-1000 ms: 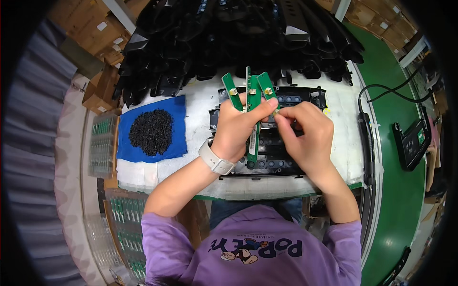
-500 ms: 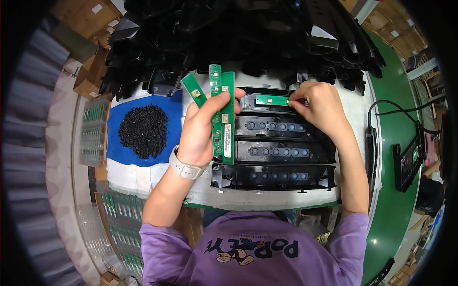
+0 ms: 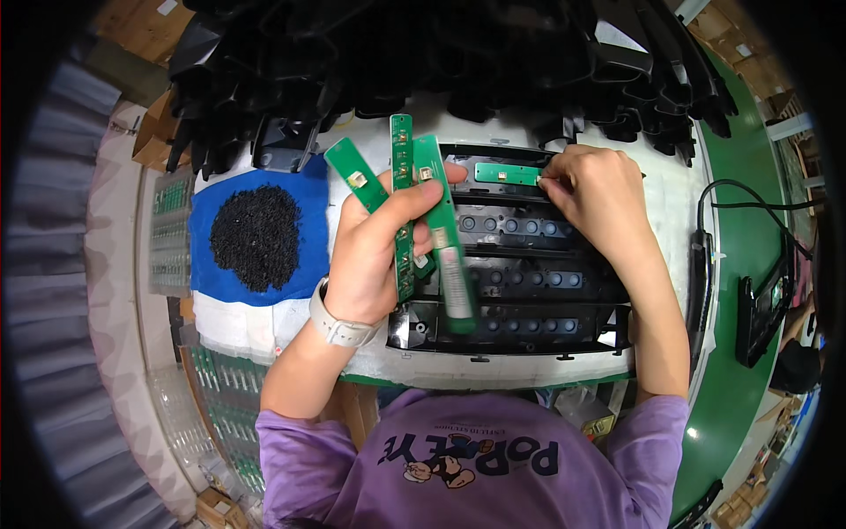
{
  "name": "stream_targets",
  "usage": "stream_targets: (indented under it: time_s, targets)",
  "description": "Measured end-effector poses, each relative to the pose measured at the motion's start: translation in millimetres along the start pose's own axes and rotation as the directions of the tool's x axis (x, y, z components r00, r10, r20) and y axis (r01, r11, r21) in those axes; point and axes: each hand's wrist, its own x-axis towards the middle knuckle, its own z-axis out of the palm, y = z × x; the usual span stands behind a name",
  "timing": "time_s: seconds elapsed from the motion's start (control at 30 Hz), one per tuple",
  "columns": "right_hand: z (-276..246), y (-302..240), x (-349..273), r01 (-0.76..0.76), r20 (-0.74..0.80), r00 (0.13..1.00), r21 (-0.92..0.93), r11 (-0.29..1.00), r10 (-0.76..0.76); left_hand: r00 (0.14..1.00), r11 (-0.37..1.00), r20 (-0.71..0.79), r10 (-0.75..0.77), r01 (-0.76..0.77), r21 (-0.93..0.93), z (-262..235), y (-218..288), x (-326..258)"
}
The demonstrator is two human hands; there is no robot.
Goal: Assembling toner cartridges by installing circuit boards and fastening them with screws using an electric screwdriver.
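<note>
White tabletop (image 3: 671, 189) below, foremost held green board (image 3: 448, 251) has swung aslant.

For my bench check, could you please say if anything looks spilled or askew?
Nothing stands out: black pieces lie heaped on the blue sheet, and the green board at the right hand aligns with a black housing.

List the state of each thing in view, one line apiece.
Left hand: closed around several boards
Held green boards: fanned out
Right hand: pinching one board's right end
Pinched green board: lengthwise along the top housing; fully seated or not, unclear
Top black housing: partly covered
Lower three housings: round studs exposed
Blue cloth: spread out
Small black parts: heaped on the cloth
Curtain: hanging in folds
</note>
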Motion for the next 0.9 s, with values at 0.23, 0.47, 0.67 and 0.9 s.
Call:
stream_targets:
  time_s: [0.23,0.47,0.67,0.9]
  targets:
    - [-17,-14,-8,-0.067,-0.075,0.995,-0.091,0.994,0.06,0.995,0.993,0.043,0.092,-0.095,0.073,-1,-4,3]
    - [-27,-52,10,0.641,-0.368,0.756,0.251,0.725,-0.541,0.996,0.989,0.031,0.088,-0.091,0.113,-1,-7,3]
    - [-36,-62,16,0.541,-0.265,0.833,0.209,0.815,-0.485,0.972,0.974,-0.078,0.223,-0.218,0.06,-4,-5,6]
    - [-21,-63,4,0.388,-0.327,0.883,0.108,0.915,-0.336,0.971,0.964,-0.041,0.236,-0.229,0.138,-3,-8,4]
